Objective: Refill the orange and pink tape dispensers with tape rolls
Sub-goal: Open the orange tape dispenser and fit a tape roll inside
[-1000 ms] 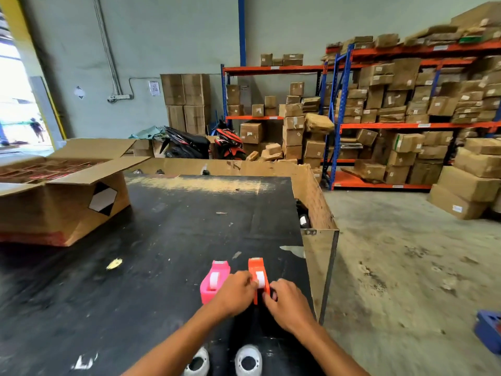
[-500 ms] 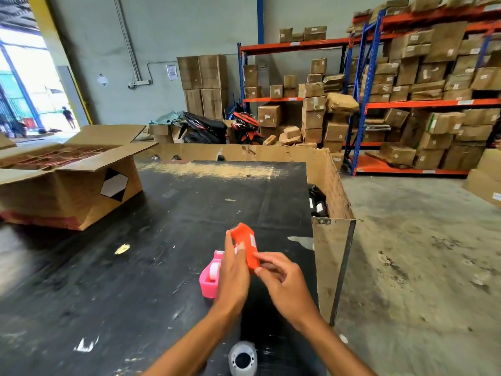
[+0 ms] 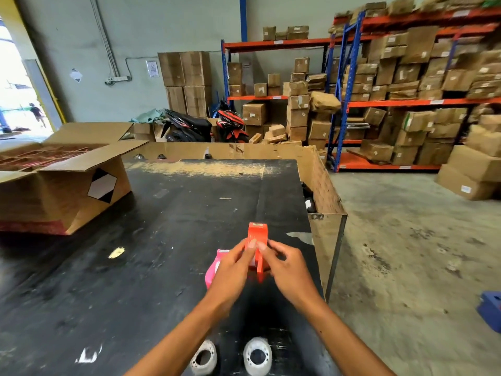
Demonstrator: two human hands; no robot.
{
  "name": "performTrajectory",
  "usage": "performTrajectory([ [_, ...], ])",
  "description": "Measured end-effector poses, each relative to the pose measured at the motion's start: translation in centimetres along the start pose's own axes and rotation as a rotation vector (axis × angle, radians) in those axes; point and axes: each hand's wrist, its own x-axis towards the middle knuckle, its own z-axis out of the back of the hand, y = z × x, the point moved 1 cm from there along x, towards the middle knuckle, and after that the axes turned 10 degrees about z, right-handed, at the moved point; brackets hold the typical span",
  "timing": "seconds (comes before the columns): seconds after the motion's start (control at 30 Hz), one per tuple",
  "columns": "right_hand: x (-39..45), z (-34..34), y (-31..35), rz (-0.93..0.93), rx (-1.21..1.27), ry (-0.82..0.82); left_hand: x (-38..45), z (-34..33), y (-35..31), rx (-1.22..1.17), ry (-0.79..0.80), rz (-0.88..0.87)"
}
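The orange tape dispenser (image 3: 257, 234) is held upright above the black table (image 3: 135, 267), near its right edge. My left hand (image 3: 231, 270) grips it from the left and my right hand (image 3: 284, 267) from the right, both thumbs pressed on its front. The pink tape dispenser (image 3: 212, 270) stands on the table just behind my left hand, mostly hidden by it. Two white tape rolls lie at the near edge: one tape roll (image 3: 204, 359) on the left, another tape roll (image 3: 257, 355) on the right, between my forearms.
An open cardboard box (image 3: 62, 191) sits on the table's left side. A cardboard wall (image 3: 322, 185) borders the table's back and right. Beyond the wall lies concrete floor, shelving (image 3: 379, 104) full of cartons, and parked scooters (image 3: 206, 126). A blue object (image 3: 490, 310) lies on the floor at right.
The orange dispenser was lifted off the table and turned upright in both hands. The camera view shifted, bringing both tape rolls back into sight.
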Motion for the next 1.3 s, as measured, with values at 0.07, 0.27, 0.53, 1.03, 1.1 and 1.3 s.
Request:
performTrajectory([
  [0.07,0.0,-0.4,0.5,-0.048,0.018,0.045,-0.1,0.4,0.2,0.051,0.012,-0.031],
  [0.27,-0.6,-0.3,0.3,-0.159,0.027,-0.119,0.7,3.7,-1.0,-0.158,-0.058,0.025],
  [0.53,-1.9,-2.5,-3.7,-0.335,-0.952,0.01,0.1,7.9,0.2,-0.485,0.183,0.299],
  [1.03,-9.5,-4.5,6.6,-0.095,-0.255,-0.098,-6.0,4.8,0.9,-0.431,0.44,0.387],
  [1.1,-10.3,-3.5,6.9,-0.12,-0.234,-0.094,-6.4,4.1,0.9,-0.402,0.478,0.421],
  [1.3,-12.0,0.9,6.6,-0.205,-0.387,-0.143,-6.1,3.3,0.9,-0.3,0.365,0.403],
])
